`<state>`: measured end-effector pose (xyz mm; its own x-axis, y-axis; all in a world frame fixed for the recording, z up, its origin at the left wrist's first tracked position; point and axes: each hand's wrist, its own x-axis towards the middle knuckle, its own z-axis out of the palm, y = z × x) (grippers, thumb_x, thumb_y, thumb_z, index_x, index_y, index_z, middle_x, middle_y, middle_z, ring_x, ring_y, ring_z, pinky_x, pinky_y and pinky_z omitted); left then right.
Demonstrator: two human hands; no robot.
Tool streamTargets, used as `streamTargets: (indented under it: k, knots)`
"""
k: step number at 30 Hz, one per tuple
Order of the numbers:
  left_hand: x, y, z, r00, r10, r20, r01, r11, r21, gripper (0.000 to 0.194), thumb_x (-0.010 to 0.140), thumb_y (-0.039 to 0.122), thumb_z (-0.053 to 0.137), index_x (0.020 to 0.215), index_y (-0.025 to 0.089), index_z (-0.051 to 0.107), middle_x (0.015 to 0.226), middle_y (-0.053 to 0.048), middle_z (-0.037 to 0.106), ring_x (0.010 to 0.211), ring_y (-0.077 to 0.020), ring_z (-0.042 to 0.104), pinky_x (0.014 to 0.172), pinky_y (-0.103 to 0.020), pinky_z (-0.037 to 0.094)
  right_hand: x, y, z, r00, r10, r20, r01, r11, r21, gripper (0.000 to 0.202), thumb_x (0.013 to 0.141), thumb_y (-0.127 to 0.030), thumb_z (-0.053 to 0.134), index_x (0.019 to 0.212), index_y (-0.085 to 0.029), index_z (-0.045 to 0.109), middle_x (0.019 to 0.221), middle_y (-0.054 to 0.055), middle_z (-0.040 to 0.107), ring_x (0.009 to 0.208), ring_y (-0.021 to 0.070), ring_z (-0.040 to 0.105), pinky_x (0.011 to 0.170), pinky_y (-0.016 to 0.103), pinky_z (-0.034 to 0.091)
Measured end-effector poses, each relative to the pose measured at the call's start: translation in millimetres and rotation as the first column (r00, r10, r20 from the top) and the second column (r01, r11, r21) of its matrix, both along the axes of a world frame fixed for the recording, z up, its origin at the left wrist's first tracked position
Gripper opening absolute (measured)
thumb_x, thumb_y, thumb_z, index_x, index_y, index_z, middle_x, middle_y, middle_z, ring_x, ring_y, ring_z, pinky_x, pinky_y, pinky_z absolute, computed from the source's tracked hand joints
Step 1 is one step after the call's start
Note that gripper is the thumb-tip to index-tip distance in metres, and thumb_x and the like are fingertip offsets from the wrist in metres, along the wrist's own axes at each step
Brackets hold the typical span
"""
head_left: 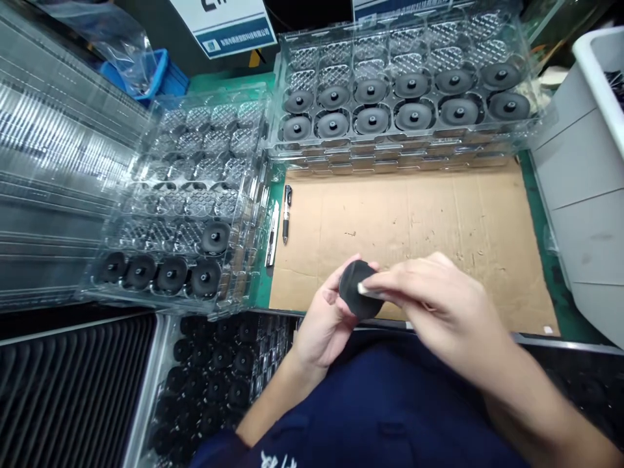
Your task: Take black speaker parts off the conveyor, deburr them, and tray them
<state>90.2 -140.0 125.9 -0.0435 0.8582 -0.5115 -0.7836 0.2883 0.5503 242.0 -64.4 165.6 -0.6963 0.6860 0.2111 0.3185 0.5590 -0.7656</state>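
Observation:
My left hand [322,325] grips a round black rubber-like disc [353,286] by its edge, its flat face turned up. In my right hand [441,302], pinched between the fingertips, is a small white piece [363,288] that seems to touch the disc's face; its exact kind is too small to make out. Both hands are above the near edge of a cardboard sheet [404,214]. Similar black discs with a short centre stub sit in a clear plastic tray [244,214] to the left and in stacked clear trays [390,146] at the back.
A black pen [286,214] and a utility knife [272,234] lie along the cardboard's left edge. Tall stacked clear trays [58,162] stand far left. A grey-white bin [580,156] borders the right side. A blue box [168,75] is behind. More discs [214,383] lie below left.

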Motion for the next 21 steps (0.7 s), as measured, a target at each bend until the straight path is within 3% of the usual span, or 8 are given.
streamTargets:
  k: [2, 7, 9, 12, 14, 16, 18, 21]
  knots:
    - [2, 0, 0.3, 1.0, 0.007, -0.006, -0.007, 1.0, -0.014, 0.058, 0.062, 0.025, 0.082, 0.116, 0.025, 0.061, 0.114, -0.002, 0.065, 0.102, -0.0164, 0.06, 0.084, -0.021, 0.048, 0, 0, 2.7, 0.997, -0.016, 0.078, 0.016, 1.0, -0.004, 0.028, 0.084, -0.008, 0.055, 0.103, -0.027, 0.065, 0.09, -0.003, 0.069, 0.073, 0.0132, 0.056, 0.07, 0.032, 0.034]
    - [4, 1, -2.6, 1.0, 0.0, 0.022, 0.0, 1.0, -0.001, 0.052, 0.064, 0.026, 0.081, 0.112, 0.027, 0.063, 0.107, 0.001, 0.067, 0.096, -0.0119, 0.061, 0.08, -0.016, 0.048, -3, 4, -4.5, 0.982, -0.116, -0.15, 0.106, 0.992, -0.073, 0.021, 0.087, -0.014, 0.054, 0.101, -0.025, 0.066, 0.096, -0.001, 0.069, 0.083, 0.0134, 0.06, 0.074, 0.029, 0.041]
    - [1, 0, -4.5, 0.999, 0.018, 0.034, -0.018, 1.0, 0.02, 0.055, 0.064, 0.033, 0.08, 0.115, 0.027, 0.061, 0.114, -0.001, 0.064, 0.099, -0.0144, 0.061, 0.08, -0.018, 0.049, 3, 7, -23.1, 0.976, -0.194, -0.097, 0.17, 0.961, -0.219, 0.016, 0.087, -0.021, 0.056, 0.098, -0.026, 0.067, 0.092, -0.002, 0.069, 0.078, 0.0129, 0.06, 0.068, 0.027, 0.043]
    - [-3, -2, -5.8, 0.994, -0.002, 0.11, -0.003, 0.999, 0.042, 0.058, 0.066, 0.044, 0.075, 0.118, 0.029, 0.057, 0.127, -0.004, 0.057, 0.108, -0.0229, 0.059, 0.088, -0.029, 0.05, 21, 9, -67.0, 0.938, -0.346, -0.022, 0.314, 0.873, -0.373, 0.016, 0.087, -0.031, 0.056, 0.098, -0.026, 0.067, 0.097, 0.0, 0.068, 0.079, 0.0146, 0.06, 0.066, 0.027, 0.045]
    - [-4, -2, -5.7, 0.987, -0.021, 0.157, 0.014, 0.999, 0.046, 0.053, 0.069, 0.045, 0.072, 0.118, 0.029, 0.057, 0.129, -0.003, 0.055, 0.11, -0.0243, 0.058, 0.092, -0.032, 0.048, 31, 7, -94.6, 0.937, -0.345, 0.06, 0.341, 0.858, -0.384, 0.019, 0.087, -0.033, 0.055, 0.096, -0.023, 0.068, 0.097, 0.003, 0.068, 0.083, 0.0172, 0.061, 0.07, 0.029, 0.046]
    - [-3, 0, -5.3, 0.983, -0.042, 0.179, 0.032, 0.998, 0.056, 0.052, 0.07, 0.044, 0.071, 0.118, 0.029, 0.057, 0.129, -0.003, 0.054, 0.111, -0.0246, 0.058, 0.092, -0.031, 0.049, 34, 6, -106.9, 0.951, -0.282, 0.127, 0.309, 0.863, -0.398, 0.021, 0.087, -0.034, 0.054, 0.095, -0.021, 0.069, 0.094, 0.005, 0.068, 0.082, 0.0185, 0.061, 0.071, 0.031, 0.046]
    - [1, 2, -4.6, 0.982, -0.062, 0.178, 0.052, 0.997, 0.06, 0.055, 0.07, 0.044, 0.072, 0.121, 0.029, 0.056, 0.131, -0.004, 0.054, 0.112, -0.0255, 0.057, 0.092, -0.032, 0.049, 31, 5, -97.7, 0.954, -0.277, 0.112, 0.298, 0.853, -0.429, 0.023, 0.088, -0.034, 0.052, 0.099, -0.021, 0.067, 0.095, 0.005, 0.068, 0.079, 0.0174, 0.061, 0.068, 0.03, 0.047]
    - [7, 4, -2.2, 0.994, -0.035, 0.108, 0.03, 0.998, 0.051, 0.06, 0.068, 0.041, 0.075, 0.122, 0.03, 0.054, 0.128, -0.003, 0.056, 0.112, -0.0242, 0.057, 0.088, -0.03, 0.051, 13, 1, -54.2, 0.926, -0.373, -0.062, 0.329, 0.875, -0.357, 0.022, 0.089, -0.029, 0.052, 0.108, -0.024, 0.062, 0.102, 0.004, 0.065, 0.081, 0.0157, 0.06, 0.067, 0.028, 0.048]
